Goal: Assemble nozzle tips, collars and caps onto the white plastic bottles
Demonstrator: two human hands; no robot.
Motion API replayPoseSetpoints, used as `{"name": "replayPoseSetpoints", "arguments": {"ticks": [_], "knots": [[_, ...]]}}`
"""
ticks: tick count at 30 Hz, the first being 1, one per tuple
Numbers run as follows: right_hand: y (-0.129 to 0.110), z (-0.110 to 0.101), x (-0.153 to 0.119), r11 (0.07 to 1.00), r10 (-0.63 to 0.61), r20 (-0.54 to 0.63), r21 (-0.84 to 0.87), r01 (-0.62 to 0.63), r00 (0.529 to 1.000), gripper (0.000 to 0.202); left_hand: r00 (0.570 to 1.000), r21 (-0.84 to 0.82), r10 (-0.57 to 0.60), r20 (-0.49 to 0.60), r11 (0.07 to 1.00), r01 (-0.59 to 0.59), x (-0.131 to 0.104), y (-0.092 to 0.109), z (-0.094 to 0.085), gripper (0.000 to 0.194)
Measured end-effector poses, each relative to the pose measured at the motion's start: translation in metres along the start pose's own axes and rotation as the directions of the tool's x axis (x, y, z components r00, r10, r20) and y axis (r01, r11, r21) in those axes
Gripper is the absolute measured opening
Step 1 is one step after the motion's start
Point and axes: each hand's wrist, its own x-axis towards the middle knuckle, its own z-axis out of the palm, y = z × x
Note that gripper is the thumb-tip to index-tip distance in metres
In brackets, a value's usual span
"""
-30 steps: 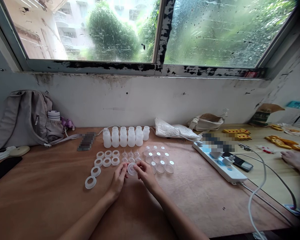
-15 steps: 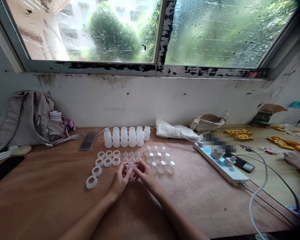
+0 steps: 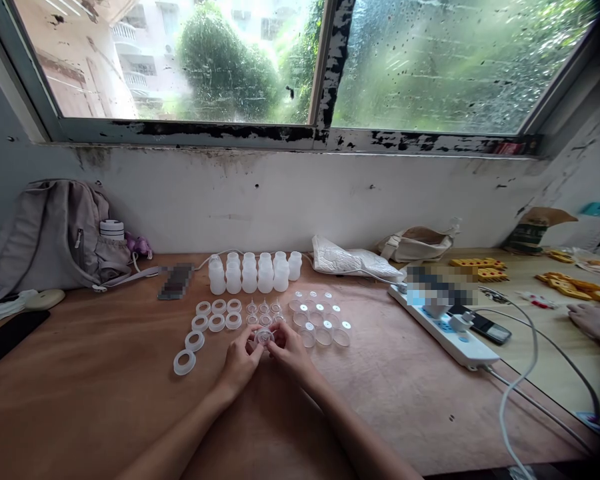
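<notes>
Left hand [image 3: 240, 353] and right hand [image 3: 291, 348] are gripping differently from one second earlier: the left thumb is now lying against the near rim of the clear round piece [image 3: 265, 337], while the rows on the surface [image 3: 380, 400] are keeping their places. Head view, 12 o'clock pointing to the window [image 3: 240, 67] and the held piece serving as centre: both hands are closing narrowly on the piece, left at 8 o'clock, right at 4 o'clock, with fingers partly hiding it. Spouted pieces [image 3: 264, 309] are standing at 12 o'clock, frosted bottles [image 3: 250, 283] beyond them; white rings [image 3: 184, 372] are lying from 8 to 11 o'clock, clear covers [image 3: 323, 339] from 2 to 3 o'clock. Judging by its look, the piece is probably feeling light, smooth and slightly slippery; its stiffness is remaining uncertain. Opposed fingertips at 3 and 9 o'clock on the rim are offering the surest hold, sparing the centre.
</notes>
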Motion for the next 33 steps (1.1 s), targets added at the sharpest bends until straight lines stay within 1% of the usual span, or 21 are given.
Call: {"name": "replayPoseSetpoints", "arguments": {"ticks": [4, 9, 16, 19, 23, 28, 33], "knots": [[-0.004, 0.001, -0.001, 1.0, -0.013, -0.014, -0.018, 0.013, 1.0, 0.008, 1.0, 0.023, 0.006, -0.009, 1.0, -0.006, 0.0, -0.001, 0.001, 0.023], [-0.007, 0.001, -0.002, 0.999, -0.034, -0.027, -0.041, 0.033, 0.999, 0.007, 1.0, 0.062, -0.02, -0.017, 0.998, 0.021, 0.001, -0.002, 0.001, 0.024], [-0.013, -0.001, -0.003, 0.997, -0.014, -0.041, -0.07, 0.011, 0.999, 0.009, 1.0, 0.001, -0.004, -0.023, 1.0, 0.004, -0.001, 0.007, 0.0, 0.022], [-0.014, -0.002, -0.002, 0.999, 0.001, -0.042, -0.05, -0.003, 0.999, 0.014, 0.998, -0.05, -0.045, -0.04, 0.998, 0.043, -0.002, 0.01, 0.0, 0.025], [-0.012, 0.0, -0.001, 0.999, 0.031, -0.033, 0.028, -0.03, 0.999, 0.02, 0.994, -0.096, -0.099, -0.053, 0.991, 0.094, -0.002, 0.01, 0.001, 0.028], [-0.01, 0.002, 0.0, 0.993, 0.069, -0.022, 0.102, -0.066, 0.997, 0.023, 0.996, -0.056, -0.08, -0.03, 0.995, 0.078, -0.002, 0.006, 0.002, 0.027], [-0.009, 0.002, 0.002, 0.993, 0.069, -0.036, 0.098, -0.065, 0.997, 0.022, 0.997, -0.046, -0.068, -0.03, 0.997, 0.067, -0.003, 0.005, 0.005, 0.026]]}}
